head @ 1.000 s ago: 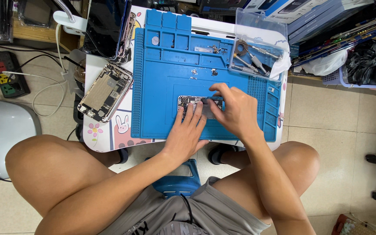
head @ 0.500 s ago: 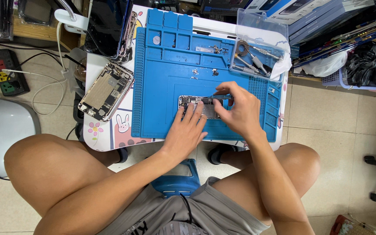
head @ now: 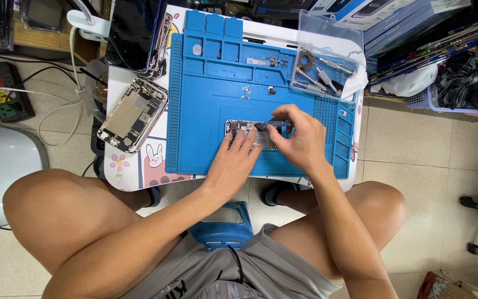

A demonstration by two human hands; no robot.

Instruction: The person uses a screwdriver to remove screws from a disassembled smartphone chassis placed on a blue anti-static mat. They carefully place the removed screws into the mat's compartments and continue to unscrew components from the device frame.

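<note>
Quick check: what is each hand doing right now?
Left hand: open, fingers resting on the opened phone.
Right hand: closed on a dark screwdriver over the phone.

Left hand steadying opened phone, right hand gripping screwdriver

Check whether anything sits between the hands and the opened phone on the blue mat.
Nothing visible does. The left hand rests directly on the opened phone on the blue mat, and the right hand holds a dark tool over it.
</note>
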